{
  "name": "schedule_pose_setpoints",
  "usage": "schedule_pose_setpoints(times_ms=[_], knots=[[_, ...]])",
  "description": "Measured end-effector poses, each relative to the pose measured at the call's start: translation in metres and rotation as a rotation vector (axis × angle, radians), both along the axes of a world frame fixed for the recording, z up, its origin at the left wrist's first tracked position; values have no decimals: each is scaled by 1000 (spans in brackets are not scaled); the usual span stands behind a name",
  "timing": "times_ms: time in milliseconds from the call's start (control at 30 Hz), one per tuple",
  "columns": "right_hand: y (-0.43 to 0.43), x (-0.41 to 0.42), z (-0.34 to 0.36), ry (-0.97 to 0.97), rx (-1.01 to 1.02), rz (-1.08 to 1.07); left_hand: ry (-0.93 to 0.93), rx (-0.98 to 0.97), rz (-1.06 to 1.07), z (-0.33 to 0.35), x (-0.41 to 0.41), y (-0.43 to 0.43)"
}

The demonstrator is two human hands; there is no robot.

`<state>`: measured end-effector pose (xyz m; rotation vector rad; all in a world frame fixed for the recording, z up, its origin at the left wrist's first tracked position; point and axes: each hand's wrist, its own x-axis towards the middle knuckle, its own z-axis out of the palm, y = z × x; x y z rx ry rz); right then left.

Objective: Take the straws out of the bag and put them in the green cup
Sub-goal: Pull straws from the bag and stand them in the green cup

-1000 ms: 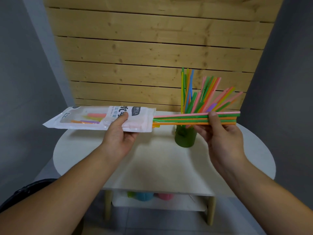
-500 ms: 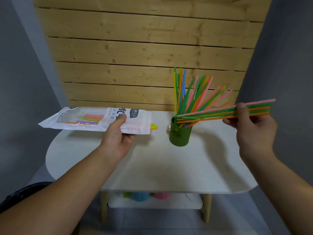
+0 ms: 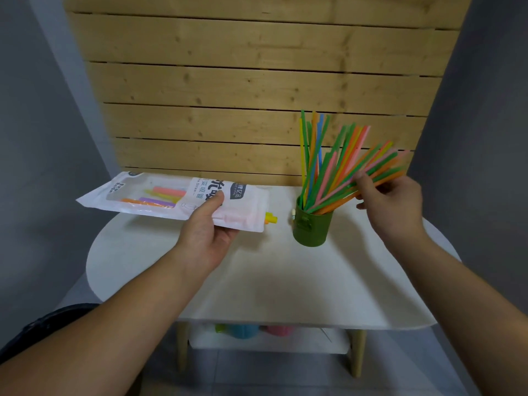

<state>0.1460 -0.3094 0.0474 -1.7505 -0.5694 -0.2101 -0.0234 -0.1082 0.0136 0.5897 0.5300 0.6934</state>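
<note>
Right hand [image 3: 390,201], fingers pinching straw bundle [image 3: 371,178], should seat ends in green cup [image 3: 313,227] before releasing; left hand [image 3: 207,227] grips bag [image 3: 160,195].

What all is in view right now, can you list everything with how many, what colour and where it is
bag: one, white with a clear window, held above the table's left side
straws in bag: a few, orange, purple, pink, yellow; one yellow end pokes out
green cup: one, on the table, right of centre
straws in cup: many, mixed colours, fanned out
table: one, white
cups on lower shelf: green, blue, pink, partly hidden
wooden slat panel: one, behind
left hand: holds the bag
right hand: fingers on straws leaning in the cup
</note>
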Motion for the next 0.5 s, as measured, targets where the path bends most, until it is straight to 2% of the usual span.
schedule_pose_setpoints(times_ms=[167,500], knots=[[14,4,-8,8,-65,12,-1,27,-23,0,0,0],[22,17,-6,-33,-4,-101,-9,30,-36,3,0,-3]])
